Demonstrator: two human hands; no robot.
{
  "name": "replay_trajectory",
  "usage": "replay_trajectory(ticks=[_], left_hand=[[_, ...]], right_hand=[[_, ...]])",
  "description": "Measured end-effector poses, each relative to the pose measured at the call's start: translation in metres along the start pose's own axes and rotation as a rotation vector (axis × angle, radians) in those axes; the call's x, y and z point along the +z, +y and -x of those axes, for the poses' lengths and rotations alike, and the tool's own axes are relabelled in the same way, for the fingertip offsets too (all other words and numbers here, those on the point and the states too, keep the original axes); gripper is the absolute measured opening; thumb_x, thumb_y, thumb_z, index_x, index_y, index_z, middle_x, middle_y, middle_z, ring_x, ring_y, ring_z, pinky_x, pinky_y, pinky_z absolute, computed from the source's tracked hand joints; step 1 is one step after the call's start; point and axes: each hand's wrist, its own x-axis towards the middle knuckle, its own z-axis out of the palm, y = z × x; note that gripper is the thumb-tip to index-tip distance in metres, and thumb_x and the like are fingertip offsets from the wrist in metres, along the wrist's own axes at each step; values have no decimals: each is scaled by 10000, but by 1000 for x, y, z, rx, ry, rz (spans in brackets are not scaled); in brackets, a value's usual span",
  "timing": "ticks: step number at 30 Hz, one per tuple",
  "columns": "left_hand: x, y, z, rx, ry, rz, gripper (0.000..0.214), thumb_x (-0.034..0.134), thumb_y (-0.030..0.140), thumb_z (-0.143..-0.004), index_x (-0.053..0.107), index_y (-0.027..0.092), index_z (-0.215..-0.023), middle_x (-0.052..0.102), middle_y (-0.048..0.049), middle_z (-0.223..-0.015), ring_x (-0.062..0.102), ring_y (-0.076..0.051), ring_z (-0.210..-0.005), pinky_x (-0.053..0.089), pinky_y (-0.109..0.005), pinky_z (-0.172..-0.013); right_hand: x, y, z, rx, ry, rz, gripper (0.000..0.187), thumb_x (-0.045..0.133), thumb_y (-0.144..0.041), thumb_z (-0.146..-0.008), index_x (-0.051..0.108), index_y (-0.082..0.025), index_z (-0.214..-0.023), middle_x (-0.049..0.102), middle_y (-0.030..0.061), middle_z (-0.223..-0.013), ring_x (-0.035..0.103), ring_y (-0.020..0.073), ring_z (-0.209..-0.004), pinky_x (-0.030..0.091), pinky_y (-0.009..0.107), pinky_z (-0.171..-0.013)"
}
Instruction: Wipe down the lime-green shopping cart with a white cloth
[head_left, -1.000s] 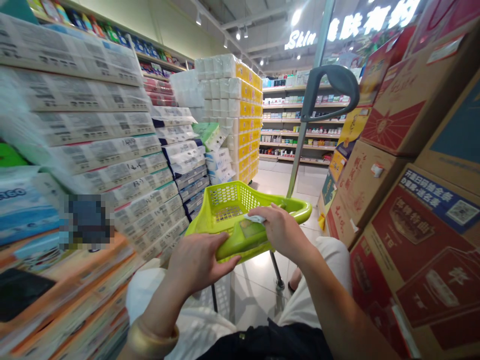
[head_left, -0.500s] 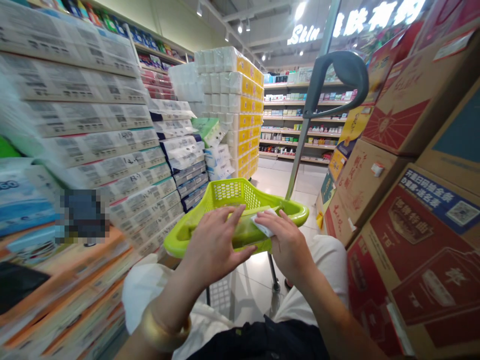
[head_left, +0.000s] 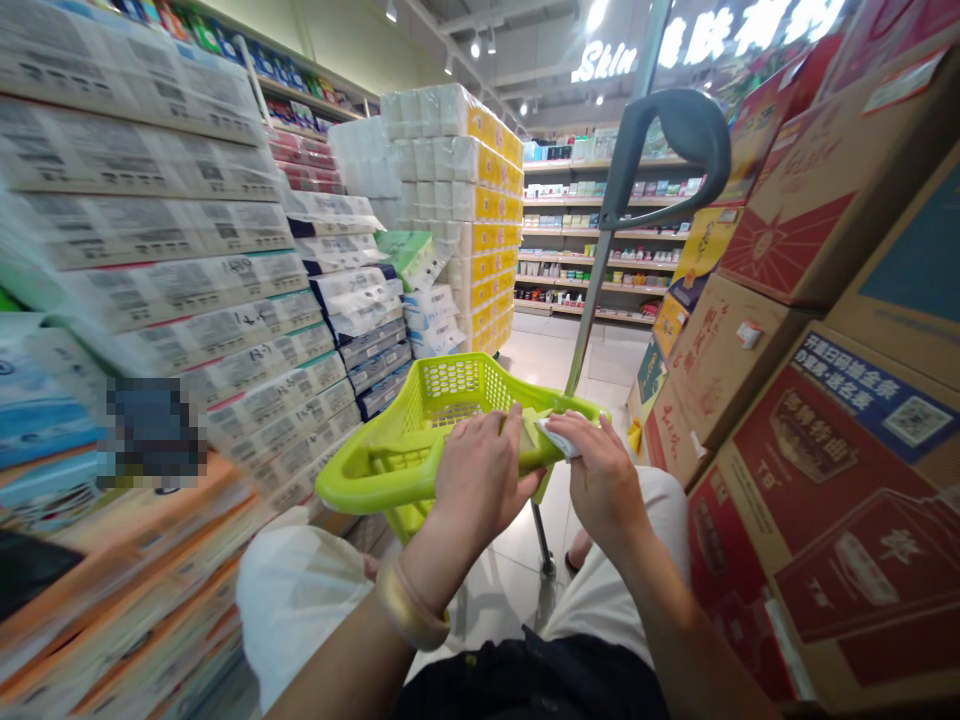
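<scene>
A lime-green plastic shopping basket point(head_left: 375, 465) on a wheeled frame stands in front of me in a shop aisle. My left hand point(head_left: 480, 475) lies over the basket's near rim, fingers wrapped round it. My right hand point(head_left: 604, 480) is just to the right, pinching a small white wipe point(head_left: 559, 435) against the rim. A grey pull handle point(head_left: 667, 150) rises on a pole from the basket's far side. A gold bangle sits on my left wrist.
Stacked packs of tissue and toilet paper point(head_left: 187, 270) fill the left side. Brown and red cardboard cartons point(head_left: 825, 330) are piled on the right. Shelves of goods point(head_left: 585, 250) close the aisle ahead, across a pale tiled floor point(head_left: 555, 365).
My left hand shifted from under the basket's near corner up onto its rim. The right hand with the wipe moved along the rim to the right. The basket swung slightly left.
</scene>
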Motion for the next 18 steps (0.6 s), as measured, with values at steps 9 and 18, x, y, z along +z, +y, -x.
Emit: replay_trajectory(ticks=[9,18], left_hand=[[1,-13,5,59,33,-8,656,629,482,-827,470,167,-1381,632,-121,-1197,598,-298,-1092,450,-426,-965],[2,-31,10,77,103,11,601,648,524,-808,558,194,-1302,652,-103,-1212,619,-289,-1086,476,-430,-961]], right_hand=[[4,-6,4,-60,-4,21,426,390,-37,-884,674,-241,-1127,710,40,-1217,605,199,-1220,281,469,-1173],[6,-11,7,-88,37,13,443,398,-17,-861,679,-249,-1112,723,40,-1184,618,201,-1200,298,465,-1159]])
